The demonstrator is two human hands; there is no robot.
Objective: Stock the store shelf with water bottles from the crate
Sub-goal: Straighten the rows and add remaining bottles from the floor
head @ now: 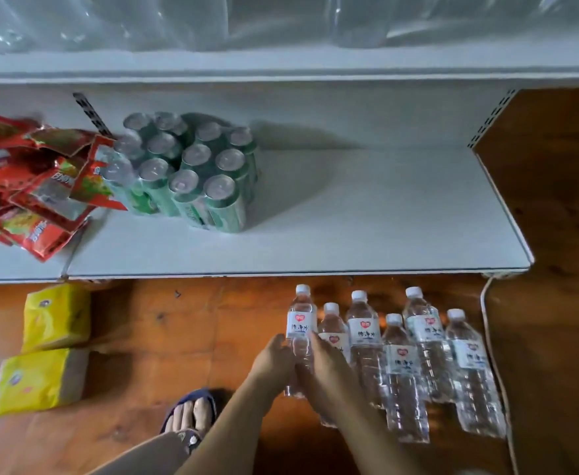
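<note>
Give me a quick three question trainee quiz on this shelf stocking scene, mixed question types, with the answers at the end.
1. True or false: the white metal shelf already holds clear plastic water bottles.
2. How many white-capped bottles stand on the wooden floor?
3. Multiple choice: which bottle do the left hand and right hand close their grip on? A, leftmost. B, rightmost. C, none.

Key:
1. False; it holds a shrink-wrapped pack of green cans and red foil snack packets.
2. Six.
3. A.
</note>
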